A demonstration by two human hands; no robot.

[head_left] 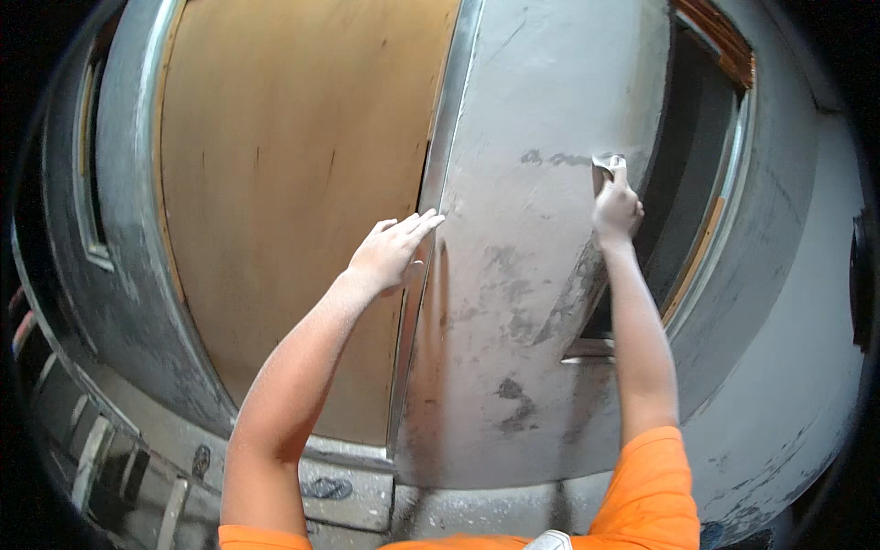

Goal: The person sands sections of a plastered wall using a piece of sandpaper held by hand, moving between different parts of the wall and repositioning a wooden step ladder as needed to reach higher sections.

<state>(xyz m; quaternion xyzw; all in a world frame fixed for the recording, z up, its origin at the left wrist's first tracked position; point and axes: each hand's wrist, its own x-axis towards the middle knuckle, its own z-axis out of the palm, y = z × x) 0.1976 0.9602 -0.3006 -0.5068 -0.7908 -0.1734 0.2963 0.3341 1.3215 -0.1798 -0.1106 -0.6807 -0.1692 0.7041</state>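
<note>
While right hand (619,213) grips scraper (599,173), left hand (390,251) outstretched, empty, well left of it

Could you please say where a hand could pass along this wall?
The grey plastered wall is free between the left hand and right hand, and higher up between the straight silver metal strip and dark rectangular opening. Crowded: the strip's middle, by the left hand, and the opening's left edge, where the right hand holds a flat metallic scraper.

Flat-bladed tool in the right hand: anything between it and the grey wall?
Nothing visible. The right hand holds the flat-bladed tool at the grey wall, just left of the window opening.
</note>
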